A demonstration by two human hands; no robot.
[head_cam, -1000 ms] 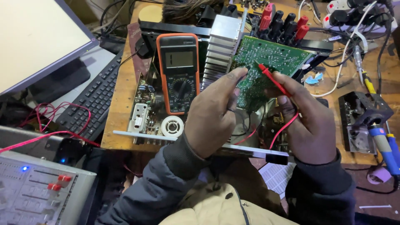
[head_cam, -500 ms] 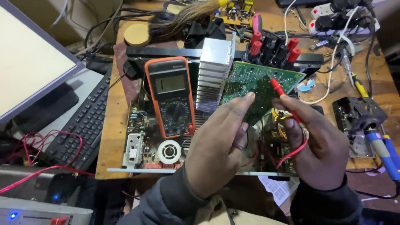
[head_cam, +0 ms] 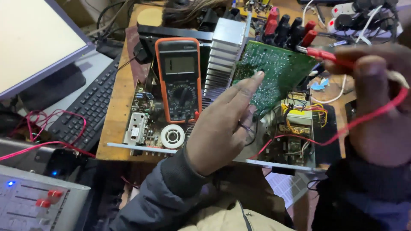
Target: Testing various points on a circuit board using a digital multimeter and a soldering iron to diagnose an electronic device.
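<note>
My left hand [head_cam: 222, 124] holds up the lower edge of a green circuit board [head_cam: 274, 72], tilting it above an opened amplifier chassis [head_cam: 295, 141]. My right hand [head_cam: 376, 102] grips a red test probe [head_cam: 329, 54] whose tip rests near the board's right edge; its red lead [head_cam: 342, 130] loops down over the chassis. An orange multimeter [head_cam: 179, 79] lies on the chassis to the left, beside a finned aluminium heatsink [head_cam: 222, 55].
A monitor [head_cam: 34, 42] and black keyboard [head_cam: 90, 107] stand at the left, a grey panel with red sliders [head_cam: 34, 203] at the bottom left. Red and black terminals [head_cam: 287, 30], cables and a power strip [head_cam: 364, 13] crowd the back of the wooden bench [head_cam: 113, 124].
The view has closed in on the bench. My right hand has pulled the red probe from the board's middle up to its right edge. My left hand still holds the board.
</note>
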